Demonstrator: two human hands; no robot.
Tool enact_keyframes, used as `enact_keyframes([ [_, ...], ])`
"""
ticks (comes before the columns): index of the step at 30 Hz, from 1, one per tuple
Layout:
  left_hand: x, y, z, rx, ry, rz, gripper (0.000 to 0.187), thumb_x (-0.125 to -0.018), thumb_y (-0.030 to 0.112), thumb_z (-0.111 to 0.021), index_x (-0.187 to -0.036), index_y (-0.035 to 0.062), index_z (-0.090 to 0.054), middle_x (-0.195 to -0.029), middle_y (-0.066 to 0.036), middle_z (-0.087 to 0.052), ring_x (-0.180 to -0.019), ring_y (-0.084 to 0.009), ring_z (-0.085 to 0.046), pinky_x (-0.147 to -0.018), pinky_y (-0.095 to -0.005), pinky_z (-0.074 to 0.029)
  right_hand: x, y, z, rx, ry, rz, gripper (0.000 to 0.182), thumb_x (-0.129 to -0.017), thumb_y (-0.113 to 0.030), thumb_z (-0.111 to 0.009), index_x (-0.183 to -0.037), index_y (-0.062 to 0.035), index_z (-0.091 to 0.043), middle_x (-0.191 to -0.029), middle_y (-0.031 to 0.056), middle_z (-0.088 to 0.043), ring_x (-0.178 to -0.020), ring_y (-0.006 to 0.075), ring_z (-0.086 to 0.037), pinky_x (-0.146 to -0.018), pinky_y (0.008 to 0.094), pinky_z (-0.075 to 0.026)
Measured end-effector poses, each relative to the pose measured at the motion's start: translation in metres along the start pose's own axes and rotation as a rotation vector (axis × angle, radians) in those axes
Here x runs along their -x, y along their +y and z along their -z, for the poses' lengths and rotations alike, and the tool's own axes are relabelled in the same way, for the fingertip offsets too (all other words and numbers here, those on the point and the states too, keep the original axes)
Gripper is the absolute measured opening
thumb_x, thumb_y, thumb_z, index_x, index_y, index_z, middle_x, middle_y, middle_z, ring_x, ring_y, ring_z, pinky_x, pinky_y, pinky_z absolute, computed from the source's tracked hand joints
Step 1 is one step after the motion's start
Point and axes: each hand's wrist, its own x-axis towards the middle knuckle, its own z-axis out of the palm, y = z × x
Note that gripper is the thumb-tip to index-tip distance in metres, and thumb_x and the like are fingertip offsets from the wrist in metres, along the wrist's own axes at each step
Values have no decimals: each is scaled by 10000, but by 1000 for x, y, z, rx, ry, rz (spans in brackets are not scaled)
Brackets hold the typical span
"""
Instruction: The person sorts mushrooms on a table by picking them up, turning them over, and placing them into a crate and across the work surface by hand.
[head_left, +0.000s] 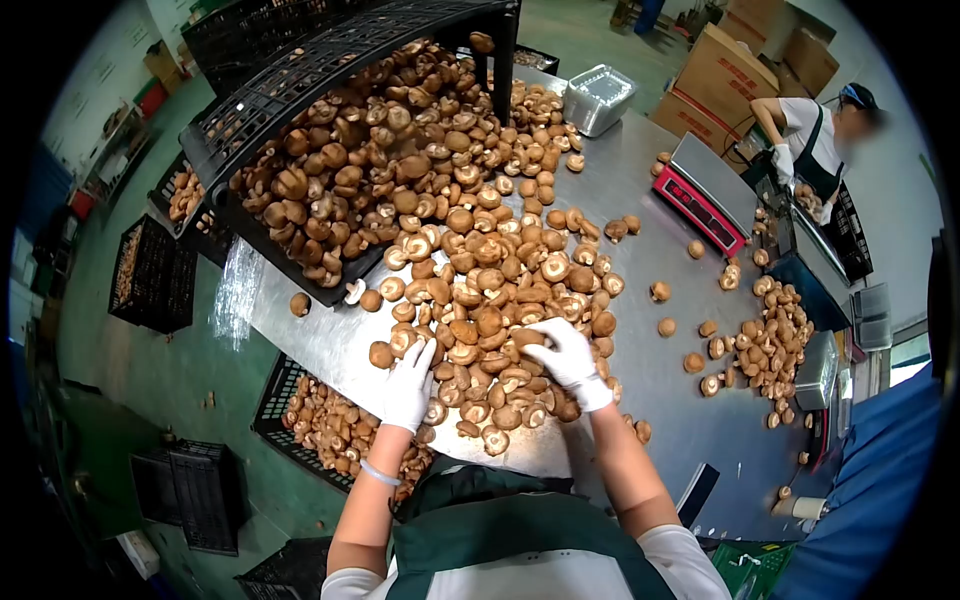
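Brown mushrooms lie in a large heap on the metal table, spilling from a tipped black crate. My left hand, in a white glove, rests at the heap's near left edge, its fingertips against mushrooms; whether it grips one is hidden. At the near right of the heap my right hand, also gloved, has its thumb and fingers closed around a brown mushroom.
A red scale and clear plastic trays stand on the table. More mushrooms lie at the right. Below the left edge is a filled crate. A co-worker stands at the far right near cardboard boxes.
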Motion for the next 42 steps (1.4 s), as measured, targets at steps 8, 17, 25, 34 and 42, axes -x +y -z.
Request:
enact_keyframes([
  [8,11,1,-2,132,139,-17,468,-755,62,-684,-1207,105,-572,-1115,-113,-593,-908,-299,-615,-767,-349,-512,24,19,7,-928,11,-335,250,-911,-294,-569,-956,-54,-621,-818,17,-606,-735,107,-560,-641,280,-478],
  [17,80,-75,70,-230,365,425,447,-775,38,-646,-1214,34,-561,-1170,-156,-554,-1094,-319,-502,-964,-408,-400,35,-3,-28,382,-64,45,315,-795,-399,-667,-999,-159,-661,-852,91,-598,-799,285,-623,-675,389,-506],
  [25,7,-36,24,82,224,137,477,-758,124,-686,-1206,33,-550,-1227,-211,-542,-1118,-365,-517,-976,-415,-413,39,-9,-31,-732,-233,-308,228,-904,-155,-596,-1105,-51,-563,-1038,38,-638,-888,96,-606,-778,248,-474],
  [34,-5,6,22,1730,-80,587,380,-978,267,-479,-1292,56,-444,-1178,-114,-581,-970,-230,-613,-804,-334,-506,33,-41,-29,-631,-144,-56,513,-861,-60,-579,-1346,-30,-415,-1174,79,-575,-981,138,-580,-875,267,-461],
  [42,15,49,31,2344,-284,674,454,-1002,308,-388,-1351,17,-367,-1341,-151,-475,-1236,-307,-477,-1021,-465,-418,32,-92,-31,79,-57,332,635,-744,-288,-740,-1299,-84,-508,-1142,118,-547,-992,303,-576,-824,370,-484],
])
